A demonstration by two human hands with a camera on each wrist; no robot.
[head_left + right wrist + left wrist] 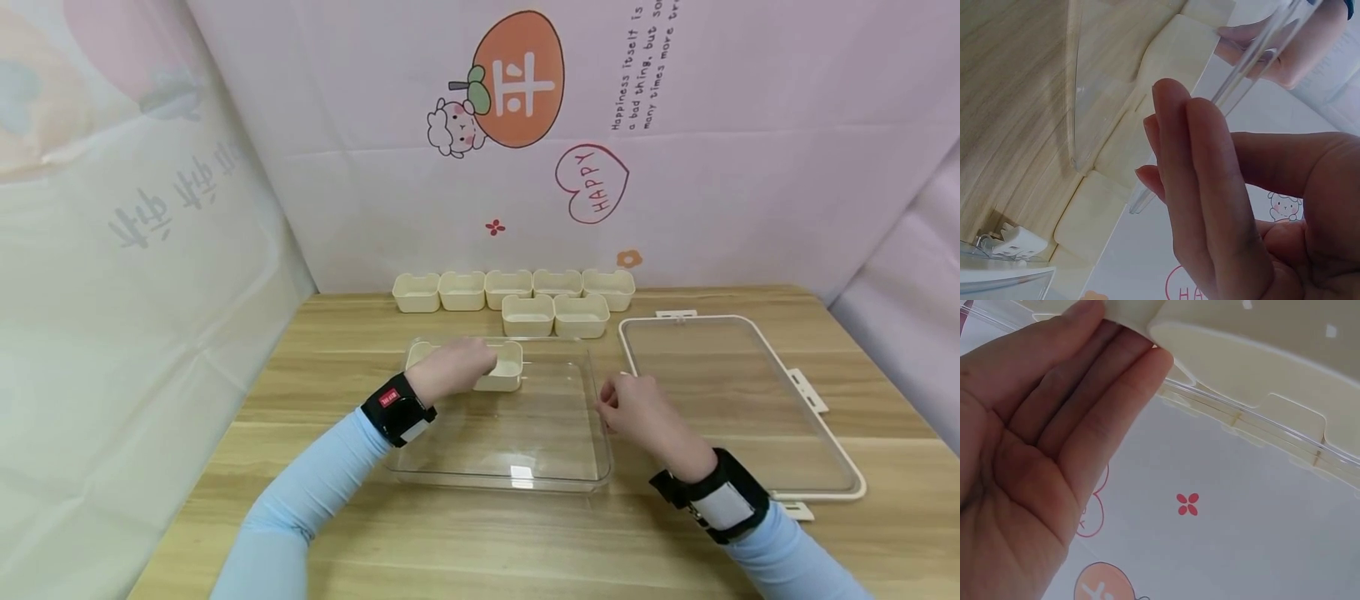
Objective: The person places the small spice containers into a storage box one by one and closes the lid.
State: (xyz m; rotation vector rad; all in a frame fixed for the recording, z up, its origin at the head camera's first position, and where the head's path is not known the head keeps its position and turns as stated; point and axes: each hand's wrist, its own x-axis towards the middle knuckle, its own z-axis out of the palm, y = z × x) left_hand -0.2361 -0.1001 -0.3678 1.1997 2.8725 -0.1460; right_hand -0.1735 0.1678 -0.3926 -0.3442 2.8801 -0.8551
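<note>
Cream rounded plastic tubs (500, 381) sit back left in a clear rectangular plastic box (495, 482) on a wood-grain table (480, 546). Seven more tubs (528, 320) stand behind; right lies a white-rimmed rectangular translucent lid (738, 408).

The bins (528, 326) are cream; the lid rim (832, 497) is white; the tabletop (487, 542) is brown wood grain; the sleeves (322, 475) light blue.

Room inside clear box (487, 481), cups (528, 323) beyond
</note>
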